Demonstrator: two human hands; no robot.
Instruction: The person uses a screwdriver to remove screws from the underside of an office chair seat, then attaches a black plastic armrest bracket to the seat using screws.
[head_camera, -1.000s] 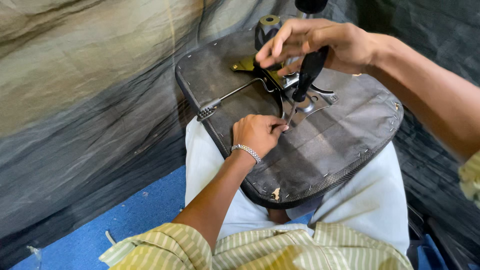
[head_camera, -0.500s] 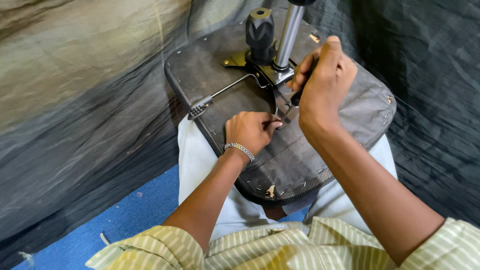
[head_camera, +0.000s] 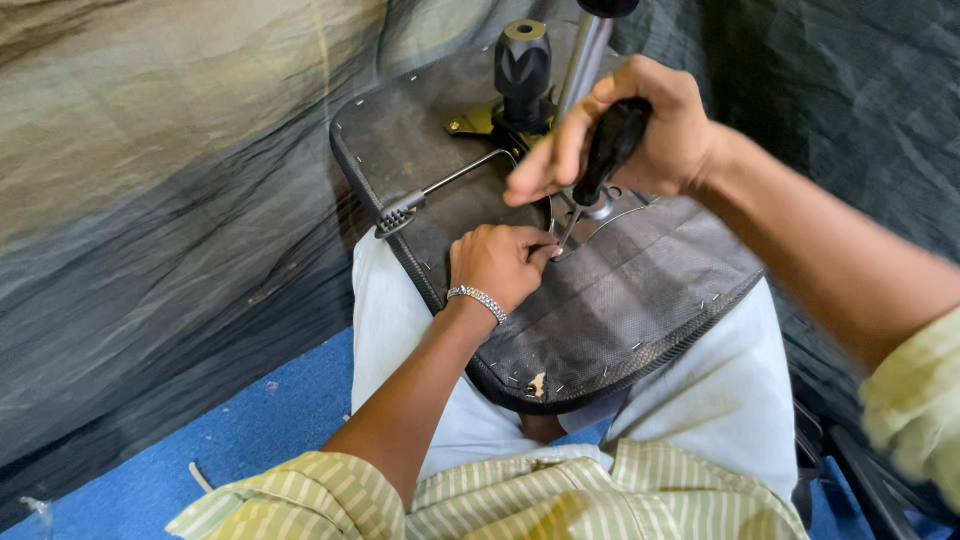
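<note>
Fingers (head_camera: 540, 180) of the right hand (head_camera: 640, 130) wrap a black-handled screwdriver (head_camera: 600, 160).

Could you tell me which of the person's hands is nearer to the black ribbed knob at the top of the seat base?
Right. The right hand is just beside the black knob; the left hand rests lower on the seat underside.

Screwdriver (head_camera: 608, 150) tip behind left hand (head_camera: 495, 262)

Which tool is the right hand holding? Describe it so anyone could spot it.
Start at the upturned dark fabric-covered chair seat on the person's lap. Above its metal mechanism, the right hand grips a black-handled screwdriver. Unlike the fixed ribbed black knob behind it, it is slim and tilted.
</note>
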